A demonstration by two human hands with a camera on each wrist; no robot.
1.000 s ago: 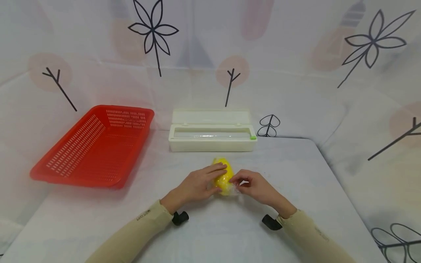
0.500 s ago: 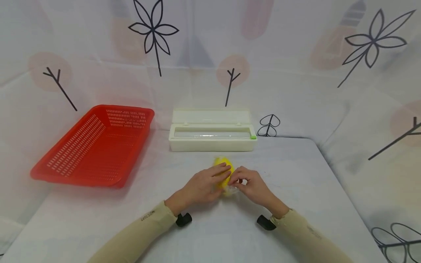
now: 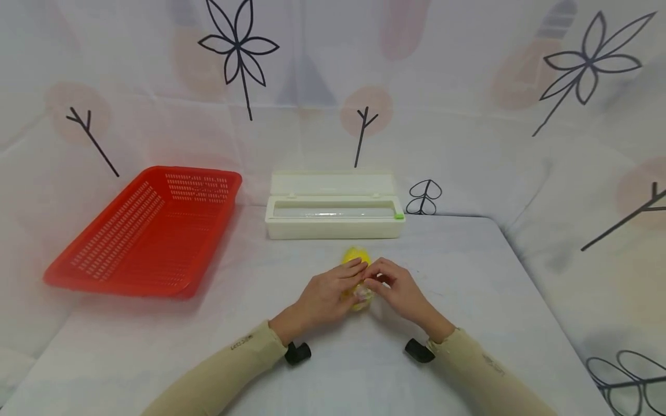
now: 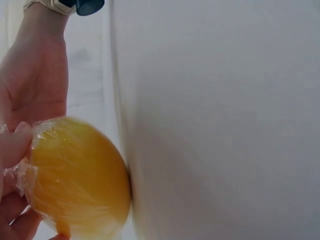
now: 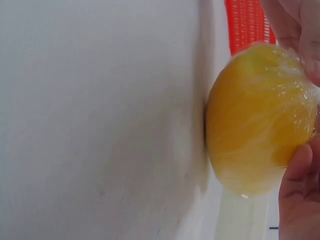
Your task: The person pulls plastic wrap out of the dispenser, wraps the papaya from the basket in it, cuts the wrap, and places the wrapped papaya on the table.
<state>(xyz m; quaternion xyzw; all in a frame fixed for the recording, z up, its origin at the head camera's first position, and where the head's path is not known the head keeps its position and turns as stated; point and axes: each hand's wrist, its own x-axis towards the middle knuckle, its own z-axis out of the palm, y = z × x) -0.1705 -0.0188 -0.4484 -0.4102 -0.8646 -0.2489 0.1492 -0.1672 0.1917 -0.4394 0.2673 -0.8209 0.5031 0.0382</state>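
A yellow oval fruit point(image 3: 356, 253), wrapped in cling film point(image 3: 363, 292), lies on the table in front of a white box. My left hand point(image 3: 325, 296) is laid over the near-left part of it, thumb and fingers around its sides, hiding much of it. At its right side my right hand point(image 3: 398, 290) pinches gathered film between thumb and forefinger. Both wrist views show the fruit point(image 4: 82, 175) close up, touching the table, its film creased and bunched on top. The right wrist view has my right hand point(image 5: 302, 185) with a finger against the film.
Behind the fruit stands a long white cling film dispenser point(image 3: 335, 231), lid raised, a green slider at its right end. A red perforated basket point(image 3: 221, 231) sits at the left. The white-covered table point(image 3: 458, 277) meets a patterned cloth backdrop point(image 3: 458, 138).
My left hand has shifted right and covers more of the fruit. My right hand has moved slightly forward, and the film that stuck out at the right is now gathered against the fruit.
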